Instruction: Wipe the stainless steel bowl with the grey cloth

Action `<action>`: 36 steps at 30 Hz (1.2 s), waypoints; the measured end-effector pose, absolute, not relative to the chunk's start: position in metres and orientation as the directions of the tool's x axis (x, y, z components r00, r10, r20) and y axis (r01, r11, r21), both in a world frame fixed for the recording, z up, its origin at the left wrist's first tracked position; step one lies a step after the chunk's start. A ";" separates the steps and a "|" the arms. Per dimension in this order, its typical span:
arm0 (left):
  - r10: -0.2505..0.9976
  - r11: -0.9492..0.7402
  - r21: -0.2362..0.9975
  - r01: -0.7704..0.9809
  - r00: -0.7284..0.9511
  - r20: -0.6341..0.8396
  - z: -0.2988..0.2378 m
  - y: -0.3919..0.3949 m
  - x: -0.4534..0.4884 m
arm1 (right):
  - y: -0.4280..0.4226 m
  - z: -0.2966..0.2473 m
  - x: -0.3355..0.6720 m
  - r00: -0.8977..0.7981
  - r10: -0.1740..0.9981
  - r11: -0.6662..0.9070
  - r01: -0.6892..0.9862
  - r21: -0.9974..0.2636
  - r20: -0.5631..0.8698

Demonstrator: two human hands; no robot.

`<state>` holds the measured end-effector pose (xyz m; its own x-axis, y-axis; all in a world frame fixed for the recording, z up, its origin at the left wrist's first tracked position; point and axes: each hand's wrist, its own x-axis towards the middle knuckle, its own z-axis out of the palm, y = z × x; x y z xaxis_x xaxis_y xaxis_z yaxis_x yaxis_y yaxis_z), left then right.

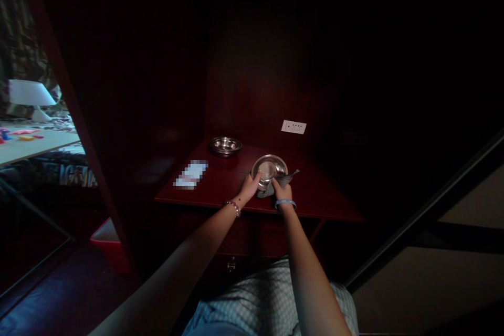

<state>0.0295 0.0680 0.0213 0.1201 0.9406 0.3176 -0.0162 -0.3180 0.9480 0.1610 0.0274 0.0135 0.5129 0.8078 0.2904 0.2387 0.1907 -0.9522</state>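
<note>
My left hand (249, 188) grips the near left rim of a tilted round steel bowl (270, 166) over the dark red desk (323, 194). My right hand (282, 189) is closed on a grey cloth (291, 177) pressed against the bowl's near right side. A beaded bracelet circles my left wrist and a pale blue band my right. A second steel bowl (225, 145) sits upright at the back left of the desk.
A small blurred white card (191, 175) lies on the desk's left part. A white socket plate (293, 126) is on the dark back wall. A red bin (108, 244) stands on the floor to the left. A pale table with colourful items (27, 139) is far left.
</note>
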 end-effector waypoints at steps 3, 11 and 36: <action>0.938 -0.325 0.945 -0.023 0.118 0.326 0.024 0.066 0.029 | 0.028 0.013 0.161 0.512 0.810 0.195 0.226 -0.954 0.287; 0.941 -0.317 0.948 -0.016 0.123 0.317 0.023 0.066 0.029 | 0.031 0.009 0.162 0.509 0.811 0.187 0.243 -0.952 0.289; 0.928 -0.359 0.933 0.032 0.122 0.352 0.022 0.068 0.029 | 0.035 0.004 0.165 0.499 0.811 0.203 0.247 -0.948 0.304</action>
